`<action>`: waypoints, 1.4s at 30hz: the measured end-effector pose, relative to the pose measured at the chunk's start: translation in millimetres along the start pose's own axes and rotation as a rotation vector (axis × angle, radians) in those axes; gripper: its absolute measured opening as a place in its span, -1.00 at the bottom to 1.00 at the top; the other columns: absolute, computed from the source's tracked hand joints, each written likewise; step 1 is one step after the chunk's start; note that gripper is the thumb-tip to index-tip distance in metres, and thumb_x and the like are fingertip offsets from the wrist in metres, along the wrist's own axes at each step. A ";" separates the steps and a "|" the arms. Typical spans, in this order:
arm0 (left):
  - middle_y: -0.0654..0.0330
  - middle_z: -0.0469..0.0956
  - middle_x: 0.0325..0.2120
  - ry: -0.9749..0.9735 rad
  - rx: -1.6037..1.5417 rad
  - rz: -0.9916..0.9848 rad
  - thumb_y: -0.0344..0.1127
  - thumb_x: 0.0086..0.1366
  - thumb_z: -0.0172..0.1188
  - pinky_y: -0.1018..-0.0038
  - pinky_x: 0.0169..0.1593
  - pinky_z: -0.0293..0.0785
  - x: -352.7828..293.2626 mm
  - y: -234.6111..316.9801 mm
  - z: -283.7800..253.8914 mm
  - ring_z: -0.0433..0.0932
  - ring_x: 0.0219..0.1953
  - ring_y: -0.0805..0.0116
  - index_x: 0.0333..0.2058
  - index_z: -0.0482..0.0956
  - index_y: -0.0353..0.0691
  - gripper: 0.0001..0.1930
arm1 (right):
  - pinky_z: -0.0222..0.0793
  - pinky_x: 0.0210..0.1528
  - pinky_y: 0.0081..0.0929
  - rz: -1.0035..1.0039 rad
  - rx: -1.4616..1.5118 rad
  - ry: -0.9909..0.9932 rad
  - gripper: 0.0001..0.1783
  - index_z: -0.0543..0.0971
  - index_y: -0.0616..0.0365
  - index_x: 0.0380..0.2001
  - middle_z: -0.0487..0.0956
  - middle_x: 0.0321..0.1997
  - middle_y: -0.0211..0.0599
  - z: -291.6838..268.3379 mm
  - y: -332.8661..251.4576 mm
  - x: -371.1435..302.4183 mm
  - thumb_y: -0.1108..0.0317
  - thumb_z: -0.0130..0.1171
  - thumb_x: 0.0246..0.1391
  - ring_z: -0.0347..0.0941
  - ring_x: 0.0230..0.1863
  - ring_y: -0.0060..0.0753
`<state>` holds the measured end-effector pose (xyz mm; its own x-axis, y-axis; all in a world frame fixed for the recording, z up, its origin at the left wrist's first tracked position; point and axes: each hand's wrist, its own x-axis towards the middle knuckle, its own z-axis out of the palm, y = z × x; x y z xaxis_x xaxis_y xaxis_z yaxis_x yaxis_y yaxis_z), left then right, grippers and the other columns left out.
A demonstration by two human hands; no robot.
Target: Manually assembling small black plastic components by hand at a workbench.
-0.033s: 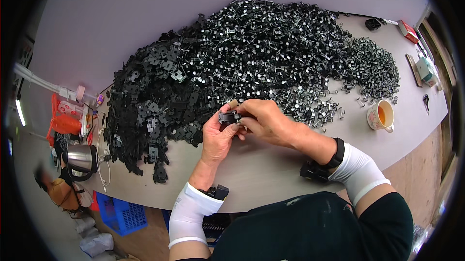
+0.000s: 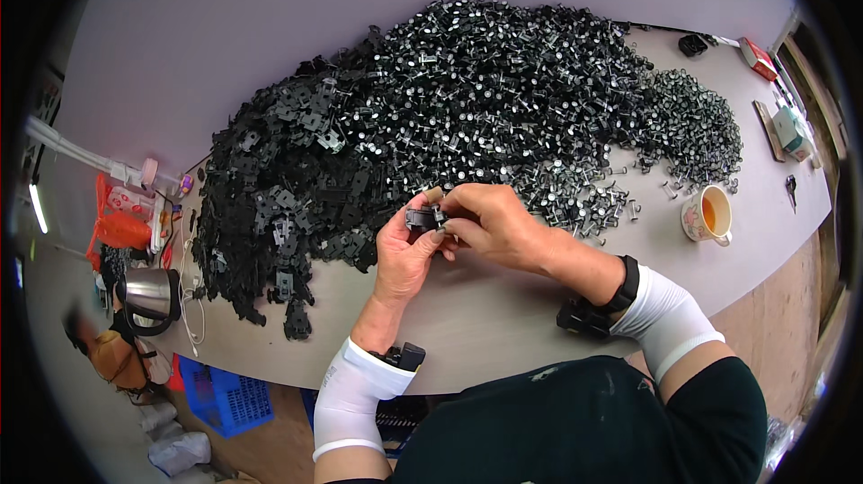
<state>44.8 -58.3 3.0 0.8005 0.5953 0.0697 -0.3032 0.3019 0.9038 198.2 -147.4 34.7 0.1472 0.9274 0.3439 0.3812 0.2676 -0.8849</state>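
My left hand (image 2: 402,255) is closed around a small black plastic part (image 2: 420,218), held just above the table near the front of the heap. The thumb and fingers of my right hand (image 2: 490,225) pinch at the right end of that same part, where a bit of shiny metal shows. Whether the right fingers grip a separate small piece there is hidden. Behind my hands lies a big pile of silvery round-headed metal pins (image 2: 503,97). Flat black plastic pieces (image 2: 270,169) are heaped to the left, and some smaller metal pieces (image 2: 697,120) lie at the right.
To the right stand a cup (image 2: 693,223) with amber liquid, a key-like black object (image 2: 791,189) and a teal-and-white box (image 2: 793,133). A steel kettle (image 2: 148,293) and white cord (image 2: 188,304) are at the left edge. Below sits a blue crate (image 2: 229,397).
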 end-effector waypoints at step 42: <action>0.25 0.49 -0.64 0.045 0.270 -0.201 -0.25 0.29 0.16 0.64 -0.66 0.34 1.5 8.3 0.2 0.49 -0.68 0.46 -0.30 0.51 -0.36 -0.77 | 0.40 -0.47 -0.34 -0.318 -0.509 -0.036 -0.74 0.53 0.15 -0.49 0.51 -0.51 -0.26 -21.3 5.9 9.8 0.34 0.38 -0.30 0.47 -0.47 -0.15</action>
<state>43.6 -55.0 10.7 0.8048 0.5781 -0.1348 0.0115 0.2120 0.9772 221.3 -142.4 39.5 -0.0735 0.8328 0.5487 0.7916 0.3833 -0.4758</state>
